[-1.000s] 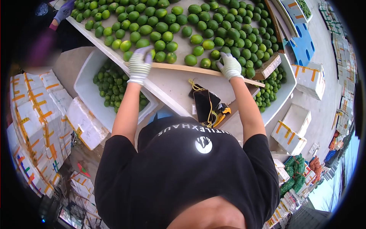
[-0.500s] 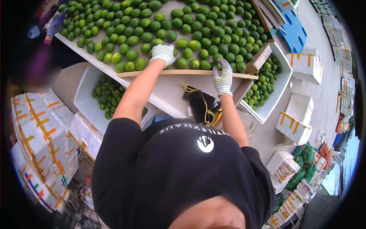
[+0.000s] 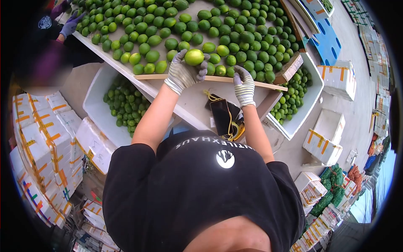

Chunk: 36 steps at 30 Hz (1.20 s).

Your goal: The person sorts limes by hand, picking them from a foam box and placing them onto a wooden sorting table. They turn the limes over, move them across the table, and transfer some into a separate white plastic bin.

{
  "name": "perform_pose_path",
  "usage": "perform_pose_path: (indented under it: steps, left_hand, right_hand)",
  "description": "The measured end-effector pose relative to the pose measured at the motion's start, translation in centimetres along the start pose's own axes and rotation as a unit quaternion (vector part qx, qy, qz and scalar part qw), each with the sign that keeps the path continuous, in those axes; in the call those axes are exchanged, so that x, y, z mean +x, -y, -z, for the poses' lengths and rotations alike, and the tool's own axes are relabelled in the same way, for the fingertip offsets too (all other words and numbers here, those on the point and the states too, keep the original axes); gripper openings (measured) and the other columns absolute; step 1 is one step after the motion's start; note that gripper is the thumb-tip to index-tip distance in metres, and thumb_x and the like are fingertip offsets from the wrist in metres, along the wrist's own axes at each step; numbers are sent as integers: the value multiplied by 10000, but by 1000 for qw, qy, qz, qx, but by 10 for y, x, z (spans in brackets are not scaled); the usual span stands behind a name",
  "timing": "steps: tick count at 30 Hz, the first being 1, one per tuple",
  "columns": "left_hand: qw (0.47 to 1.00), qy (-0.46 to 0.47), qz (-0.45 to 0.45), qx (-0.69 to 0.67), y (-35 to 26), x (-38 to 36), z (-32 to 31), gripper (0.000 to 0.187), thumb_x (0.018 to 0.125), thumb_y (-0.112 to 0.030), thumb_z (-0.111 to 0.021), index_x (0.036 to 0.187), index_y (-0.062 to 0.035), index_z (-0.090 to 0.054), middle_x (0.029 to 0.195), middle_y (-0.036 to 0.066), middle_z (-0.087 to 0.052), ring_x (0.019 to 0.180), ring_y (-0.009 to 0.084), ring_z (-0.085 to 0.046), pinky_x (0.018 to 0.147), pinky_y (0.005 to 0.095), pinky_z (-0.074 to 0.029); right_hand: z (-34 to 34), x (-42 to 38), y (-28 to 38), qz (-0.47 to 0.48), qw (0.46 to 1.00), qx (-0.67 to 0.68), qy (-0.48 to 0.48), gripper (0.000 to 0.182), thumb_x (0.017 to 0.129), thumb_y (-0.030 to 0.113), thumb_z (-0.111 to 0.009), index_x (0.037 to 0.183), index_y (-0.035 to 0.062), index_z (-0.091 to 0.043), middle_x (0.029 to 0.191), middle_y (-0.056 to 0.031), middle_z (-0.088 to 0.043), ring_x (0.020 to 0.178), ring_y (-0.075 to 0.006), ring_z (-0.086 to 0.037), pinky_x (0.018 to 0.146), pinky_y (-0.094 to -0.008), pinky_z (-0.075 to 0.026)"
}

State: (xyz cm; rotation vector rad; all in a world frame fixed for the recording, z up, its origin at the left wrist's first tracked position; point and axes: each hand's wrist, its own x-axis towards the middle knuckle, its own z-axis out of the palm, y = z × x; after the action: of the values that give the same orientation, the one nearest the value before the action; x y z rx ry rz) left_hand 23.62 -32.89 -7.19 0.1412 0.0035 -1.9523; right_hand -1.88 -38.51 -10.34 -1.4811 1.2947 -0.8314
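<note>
A yellowish-green lime sits in the gloved fingers of my left hand, palm turned up, just above the wooden strip at the table's near edge. My right hand, in a striped glove with grey fingertips, is at the wooden strip. Its fingers are slightly bent and apart, beside the nearest limes, and I see nothing in them. Many green limes cover the sorting table in front of me.
White bins of limes stand below the table on the left and right. A phone-like black item with a yellow cord hangs before me. Foam boxes are stacked at left. Another person's gloved hand is at the far left.
My left hand has picked up a lime from the table and turned palm up with it, drawing back slightly. My right hand's fingers have moved back slightly from the limes.
</note>
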Motion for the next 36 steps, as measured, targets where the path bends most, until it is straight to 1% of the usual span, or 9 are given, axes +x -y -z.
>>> perform_pose_path:
  steps: [3, 6, 10, 16, 23, 27, 30, 33, 36]
  left_hand:
    - [994, -54, -64, -67, -2, -20, 1, 548, 856, -380, -681, 1245, -5, -596, 1144, 190, -655, 863, 328, -622, 708, 402, -529]
    - [964, -161, -205, 54, -18, -44, 18, 381, 840, -244, -726, 1142, -34, -626, 1039, 144, -680, 952, 333, -640, 743, 405, -573]
    - [932, -287, -217, 42, -53, -82, 51, 216, 856, -241, -727, 1006, -96, -674, 969, 97, -697, 846, 281, -667, 645, 378, -535]
    - [848, -373, -323, 194, -48, -156, 40, 174, 847, -124, -703, 994, -40, -661, 905, 117, -697, 765, 280, -685, 645, 422, -577]
    - [440, -647, -163, 601, -42, -299, 96, 218, 887, 21, -628, 1094, 13, -697, 983, 102, -716, 848, 157, -677, 812, 279, -545]
    - [421, -654, -296, 554, -37, -303, 121, 239, 911, 27, -610, 1136, 5, -687, 997, 86, -710, 882, 146, -665, 831, 269, -543]
    - [489, -588, -339, 549, -33, -248, 79, 214, 905, 24, -634, 1107, -6, -699, 999, 71, -707, 907, 124, -646, 849, 267, -529]
    - [577, -523, -338, 528, -27, -205, 73, 228, 903, 32, -638, 1122, -4, -691, 1013, 49, -691, 902, 110, -626, 854, 269, -533]
    - [646, -458, -301, 531, -13, -156, 49, 251, 905, 34, -634, 1152, 5, -673, 1056, 73, -698, 941, 131, -647, 877, 281, -538]
  right_hand:
    - [-9, 2, -7, 9, 999, -15, 31, 283, 912, 57, -615, 1189, 37, -667, 1110, -132, -691, 1019, -220, -664, 941, -340, -510]
    - [-14, 13, -24, 8, 998, -33, 55, 292, 906, 74, -624, 1194, 42, -666, 1102, -142, -690, 1008, -232, -667, 925, -339, -510]
    - [-31, 41, -11, 45, 980, -148, 122, 339, 876, 165, -657, 1199, 63, -658, 1121, -175, -685, 1009, -305, -668, 904, -379, -521]
    - [-82, 71, 39, 77, 849, -429, 300, 427, 863, 308, -676, 1251, 132, -645, 1154, -170, -683, 1073, -346, -641, 937, -444, -511]
    - [-138, 83, 43, 76, 839, -409, 350, 584, 859, 435, -683, 1290, 47, -610, 1132, -214, -689, 1034, -359, -667, 908, -441, -522]
    - [-180, 81, 57, -33, 830, -436, 346, 757, 790, 591, -702, 1255, 1, -610, 1163, -238, -674, 1076, -373, -653, 927, -439, -512]
    - [-190, 90, 35, -31, 870, -356, 339, 719, 822, 546, -697, 1234, -36, -607, 1162, -264, -666, 1100, -355, -646, 940, -433, -503]
    - [-166, 86, 28, -98, 931, 4, 352, 574, 769, 155, -785, 1284, 27, -568, 1205, -158, -641, 1121, -278, -638, 980, -387, -511]
    - [-146, 77, 30, -123, 898, 249, 341, 703, 692, -136, -714, 1328, 74, -501, 1317, -100, -552, 1159, -263, -607, 1015, -387, -515]
